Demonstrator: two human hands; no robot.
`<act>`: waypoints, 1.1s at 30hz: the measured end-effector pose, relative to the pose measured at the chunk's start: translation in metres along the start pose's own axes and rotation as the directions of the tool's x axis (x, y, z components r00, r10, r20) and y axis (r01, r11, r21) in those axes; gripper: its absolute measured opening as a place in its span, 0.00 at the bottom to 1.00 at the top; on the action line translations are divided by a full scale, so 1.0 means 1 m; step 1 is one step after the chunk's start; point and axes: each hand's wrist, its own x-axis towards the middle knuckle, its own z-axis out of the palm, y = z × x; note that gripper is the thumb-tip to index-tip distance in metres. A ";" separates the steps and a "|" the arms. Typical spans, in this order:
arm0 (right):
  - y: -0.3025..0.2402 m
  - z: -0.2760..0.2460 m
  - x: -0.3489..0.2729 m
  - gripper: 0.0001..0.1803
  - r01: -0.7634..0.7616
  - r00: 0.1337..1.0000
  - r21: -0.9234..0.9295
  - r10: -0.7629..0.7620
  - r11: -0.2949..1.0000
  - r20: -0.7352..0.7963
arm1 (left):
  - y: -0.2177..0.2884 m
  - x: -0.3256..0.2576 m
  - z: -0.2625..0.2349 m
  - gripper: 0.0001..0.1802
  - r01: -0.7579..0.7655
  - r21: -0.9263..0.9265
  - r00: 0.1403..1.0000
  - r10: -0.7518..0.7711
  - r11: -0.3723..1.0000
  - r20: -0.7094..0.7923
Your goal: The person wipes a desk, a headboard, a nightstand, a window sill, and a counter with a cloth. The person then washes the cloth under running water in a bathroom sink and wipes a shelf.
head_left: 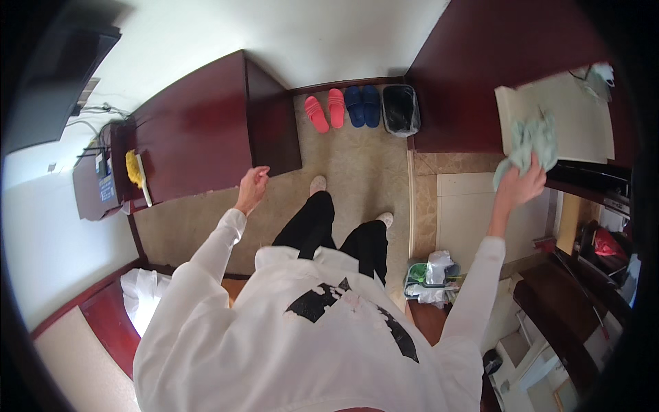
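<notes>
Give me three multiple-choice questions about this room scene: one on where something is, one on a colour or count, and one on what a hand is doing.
1. Where do the slippers stand?
A. on the floor by the far wall
B. on the dark red desk
C. in the bin

2. How many pairs of slippers are there, and in which colours?
A. one, green
B. two, pink and blue
C. three, all black

3. What is the right hand doing?
A. hanging empty
B. gripping a pale green cloth
C. holding a slipper

Answers: 1 A, they sit on the floor beside the black bin. 2 B, a pink pair stands next to a blue pair. 3 B, the cloth is bunched in its fingers, while the left hand is empty.
</notes>
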 end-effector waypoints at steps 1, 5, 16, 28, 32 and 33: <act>-0.013 -0.007 -0.019 0.26 -0.124 0.992 0.153 0.121 0.980 0.024 | -0.002 0.025 -0.009 0.15 -0.088 0.026 0.994 0.089 0.996 -0.055; -0.051 0.022 -0.114 0.23 -0.689 0.725 0.418 0.565 0.592 0.394 | -0.009 0.136 -0.059 0.13 -0.338 0.316 0.919 0.383 0.887 -0.093; -0.366 0.212 -0.298 0.25 -0.971 0.236 0.239 0.222 0.010 0.946 | -0.092 0.313 -0.102 0.29 -0.332 0.723 0.862 0.506 0.606 -0.029; -0.640 0.391 -0.312 0.31 -0.719 0.673 0.691 -0.314 -0.066 0.670 | -0.103 0.320 -0.091 0.38 -0.328 0.668 0.909 0.415 0.668 0.032; -0.609 0.525 -0.418 0.29 -0.945 0.234 0.267 -0.179 0.190 0.956 | -0.113 0.330 -0.087 0.36 -0.456 0.662 0.840 0.533 0.595 0.100; -0.591 0.536 -0.449 0.30 -0.964 0.227 0.247 -0.183 0.099 0.957 | -0.117 0.330 -0.089 0.36 -0.487 0.668 0.823 0.551 0.563 0.136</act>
